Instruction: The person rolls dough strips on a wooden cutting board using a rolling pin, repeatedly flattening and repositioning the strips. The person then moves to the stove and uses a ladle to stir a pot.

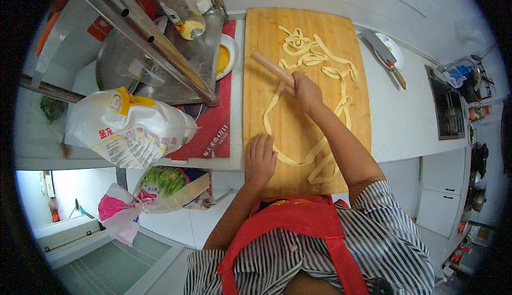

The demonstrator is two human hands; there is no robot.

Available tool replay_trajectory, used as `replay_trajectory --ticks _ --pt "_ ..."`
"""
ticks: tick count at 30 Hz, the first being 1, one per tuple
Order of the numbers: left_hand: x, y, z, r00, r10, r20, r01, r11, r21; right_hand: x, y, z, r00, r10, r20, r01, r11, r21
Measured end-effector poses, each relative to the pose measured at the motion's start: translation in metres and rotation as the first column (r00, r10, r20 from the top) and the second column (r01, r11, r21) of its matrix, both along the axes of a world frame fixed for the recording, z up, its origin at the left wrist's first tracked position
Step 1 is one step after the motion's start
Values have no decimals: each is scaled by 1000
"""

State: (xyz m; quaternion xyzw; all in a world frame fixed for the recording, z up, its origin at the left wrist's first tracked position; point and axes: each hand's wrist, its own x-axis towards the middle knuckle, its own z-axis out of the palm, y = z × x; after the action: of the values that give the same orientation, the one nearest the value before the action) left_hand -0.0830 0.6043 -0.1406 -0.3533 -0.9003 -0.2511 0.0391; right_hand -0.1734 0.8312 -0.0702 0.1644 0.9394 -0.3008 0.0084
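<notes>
My right hand (307, 92) grips a wooden rolling pin (273, 67), which slants to the upper left over a wooden board (256, 107). One end of a long, flat dough strip (270, 113) lies by that hand's fingers. The strip loops down past my left hand (261, 160) and curves back to the right, partly hidden by my right forearm. My left hand rests palm down on the board's left side, its fingertips touching the strip. Farther up the board lie tangled dough strips (304, 49).
A cleaver (380, 47) rests across a white plate (394, 51) on the right counter, before a sink (444, 107). On the left stand a metal rack (160, 51), a plastic flour bag (136, 127) and a bowl of yellow liquid (231, 53). A bag of greens (166, 187) hangs lower left.
</notes>
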Motion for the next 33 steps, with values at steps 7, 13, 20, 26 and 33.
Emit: replay_trajectory --ticks 7,13,20,26,33 --pt "14 -16 -20 994 -113 1 109 958 -265 77 -34 -22 899 436 39 -430 864 262" --pt "21 -16 -21 995 -80 63 89 982 -166 99 -42 -51 883 464 -68 -379 790 481" --pt "23 -20 -26 996 -76 39 81 985 -155 86 -71 -61 973 227 -49 -179 868 464" --pt "20 -15 -22 996 -88 -21 83 984 -158 -11 -15 -44 966 81 -245 53 867 496" --pt "25 -22 -28 998 -59 11 60 986 -154 23 -41 -61 991 21 -129 45 872 487"
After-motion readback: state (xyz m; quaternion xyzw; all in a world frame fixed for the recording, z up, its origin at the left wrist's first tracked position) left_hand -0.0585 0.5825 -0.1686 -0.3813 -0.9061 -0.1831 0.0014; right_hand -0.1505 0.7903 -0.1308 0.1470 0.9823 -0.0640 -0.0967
